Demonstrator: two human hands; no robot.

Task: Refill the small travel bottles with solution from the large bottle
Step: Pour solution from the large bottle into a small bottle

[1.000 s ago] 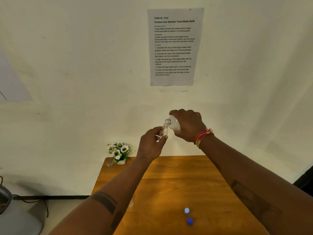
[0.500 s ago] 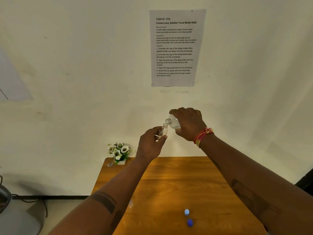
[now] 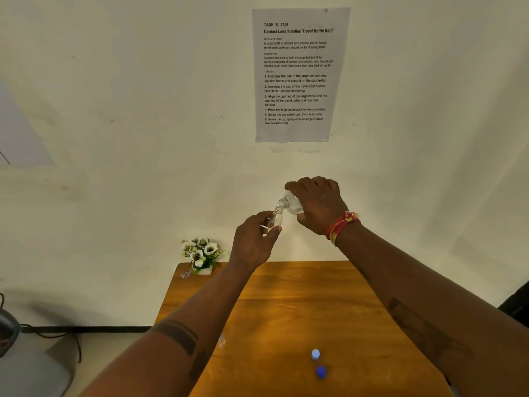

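My left hand (image 3: 254,239) holds a small clear travel bottle (image 3: 277,217) upright, high above the far edge of the wooden table (image 3: 300,316). My right hand (image 3: 317,206) grips the large clear bottle (image 3: 292,204), tipped down to the left so its threaded mouth sits just above the small bottle's open neck. Both bottles are uncapped. A pale blue cap (image 3: 315,353) and a darker blue cap (image 3: 321,371) lie on the table near its front. Most of the large bottle's body is hidden by my fingers.
A small pot of white flowers (image 3: 201,253) stands at the table's far left corner against the wall. A printed task sheet (image 3: 299,74) hangs on the wall above. A grey object and a cable (image 3: 43,333) lie on the floor at the left.
Both hands and the bottles have stayed almost in place; the large bottle remains tipped over the small one.
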